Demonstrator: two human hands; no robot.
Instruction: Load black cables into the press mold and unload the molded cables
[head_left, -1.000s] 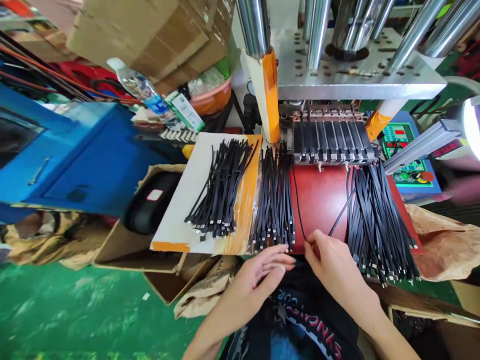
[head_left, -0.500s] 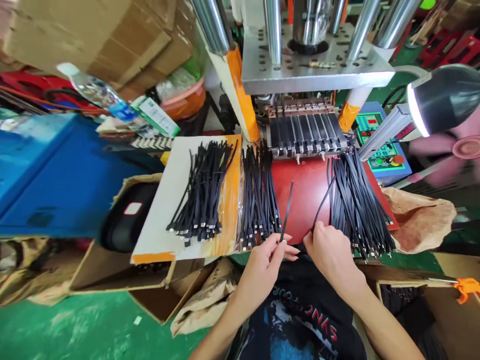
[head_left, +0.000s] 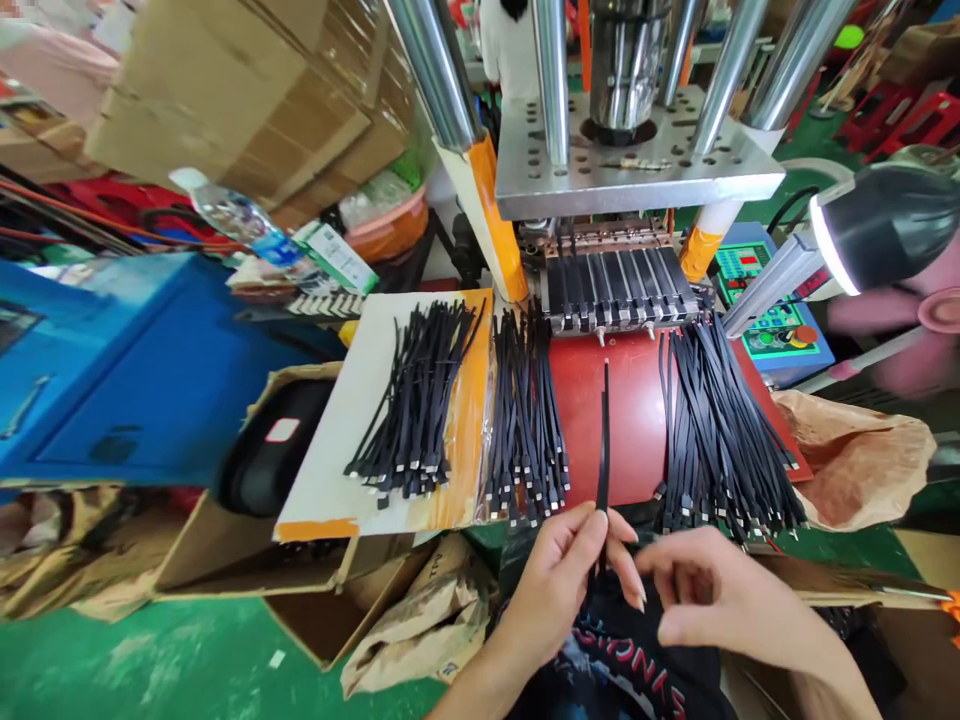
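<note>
My left hand [head_left: 574,570] pinches a flat black cable [head_left: 604,440] that stands up over the red board [head_left: 622,400]. Just to its right, my right hand [head_left: 724,595] has its fingers curled and apart, with nothing seen in it. A pile of black cables [head_left: 720,420] lies at the board's right. Another bundle [head_left: 525,410] is at its left, and a further one [head_left: 420,390] rests on a white sheet [head_left: 337,430] with orange tape. Behind the board, a metal fixture [head_left: 619,285] holds several black cables in a row.
Above the fixture is a thick press plate [head_left: 637,180] between steel columns. A lamp [head_left: 885,230] and a control box [head_left: 780,300] stand at the right, beside brown paper [head_left: 862,450]. Open cardboard boxes [head_left: 195,560] are at the lower left.
My right hand has let go of a cable end near the right pile and moved down with its fingers opened. The cable in my left hand now stands more upright. The view has shifted slightly.
</note>
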